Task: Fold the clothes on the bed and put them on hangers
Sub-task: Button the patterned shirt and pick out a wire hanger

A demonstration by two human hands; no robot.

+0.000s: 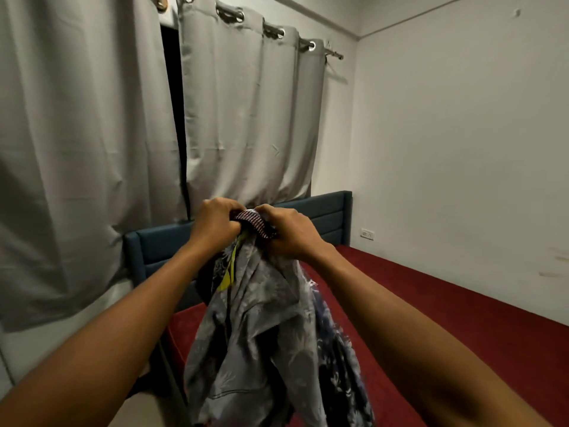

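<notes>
**Head view: clothes bundle [264, 318] gripped, frame centre**

My left hand [215, 223] and right hand [289, 232] both clench the bundle's top at a checked band [254, 221]. Its grey printed shirt [246, 349] hangs down; the red bed [431, 318] lies lower right.

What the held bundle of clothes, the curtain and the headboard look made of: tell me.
Bundle of clothes: thin, soft printed cloth, matte; it hangs limp in folds.
Curtain: heavier grey woven fabric, matte, with shiny metal eyelets.
Headboard: probably padded fabric upholstery, dark teal, with horizontal channels.
</notes>
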